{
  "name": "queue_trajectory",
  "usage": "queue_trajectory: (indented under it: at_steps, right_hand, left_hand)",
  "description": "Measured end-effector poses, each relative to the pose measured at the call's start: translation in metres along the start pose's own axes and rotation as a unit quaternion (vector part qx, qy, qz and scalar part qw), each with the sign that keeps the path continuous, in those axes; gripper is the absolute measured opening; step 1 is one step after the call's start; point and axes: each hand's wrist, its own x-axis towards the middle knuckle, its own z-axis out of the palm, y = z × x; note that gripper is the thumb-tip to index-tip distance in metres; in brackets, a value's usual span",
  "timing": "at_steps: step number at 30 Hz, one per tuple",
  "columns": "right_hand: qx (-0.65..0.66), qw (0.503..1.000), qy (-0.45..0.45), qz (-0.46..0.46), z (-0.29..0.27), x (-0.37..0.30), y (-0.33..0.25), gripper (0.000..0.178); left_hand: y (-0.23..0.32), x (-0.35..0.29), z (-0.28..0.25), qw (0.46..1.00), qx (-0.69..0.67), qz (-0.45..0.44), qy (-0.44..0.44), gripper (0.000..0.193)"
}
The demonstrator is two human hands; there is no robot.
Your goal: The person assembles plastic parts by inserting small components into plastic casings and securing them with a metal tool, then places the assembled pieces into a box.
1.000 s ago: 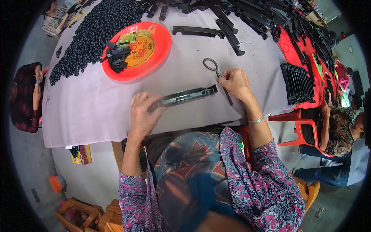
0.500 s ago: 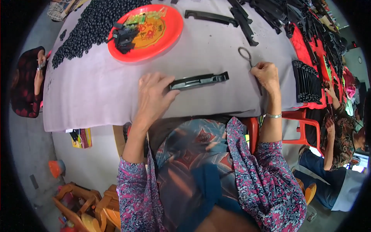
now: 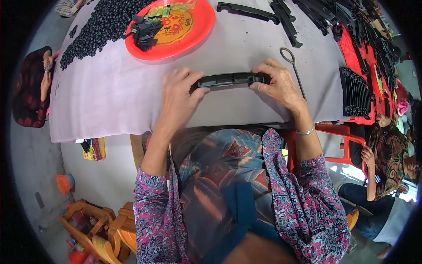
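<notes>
A long black plastic strip-shaped part (image 3: pixel 231 79), hollow along its visible side, spans the gap between my two hands over the cloth. My left hand (image 3: pixel 179 90) pinches its left end between thumb and fingers. At the other end, my right hand (image 3: pixel 279 83) grips it the same way. A metal rod tool with a looped handle (image 3: pixel 288 56) lies on the cloth just beyond my right hand, apart from it. Farther off, a red plate (image 3: pixel 200 33) carries small flat black pieces (image 3: pixel 147 33) and a clear and green wrapper (image 3: pixel 178 7).
Small round black pieces (image 3: pixel 94 35) are heaped at the far left of the cloth-covered table (image 3: pixel 96 105). More long black parts (image 3: pixel 250 13) lie at the back, and a row of them (image 3: pixel 355 92) is stacked at right. Another person (image 3: pixel 389 163) sits by a red stool (image 3: pixel 347 143).
My right hand has let go of the looped rod, leaving it on the cloth, and moved left to take the right end of the black part. My left hand keeps its hold.
</notes>
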Motion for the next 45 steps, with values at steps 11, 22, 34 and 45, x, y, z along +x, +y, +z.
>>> queue_trajectory:
  at_steps: [11, 22, 34, 45]
  right_hand:
    - [-0.009, 0.999, 0.02, -0.03, 0.009, -0.008, -0.001, 0.03]
    - [-0.006, 0.997, 0.051, -0.059, 0.006, -0.007, -0.002, 0.035]
    - [-0.037, 0.987, -0.087, -0.129, -0.009, 0.003, -0.069, 0.04]
    - [0.282, 0.942, 0.063, 0.168, 0.041, 0.01, -0.055, 0.038]
  left_hand:
    - [-0.009, -0.004, 0.005, 0.999, 0.006, 0.025, 0.027, 0.03]
    - [0.001, -0.003, -0.002, 0.994, 0.012, 0.079, 0.08, 0.029]
    - [0.028, 0.001, -0.033, 0.984, -0.169, 0.046, -0.02, 0.035]
    - [0.071, -0.015, 0.014, 0.973, -0.213, -0.087, -0.033, 0.09]
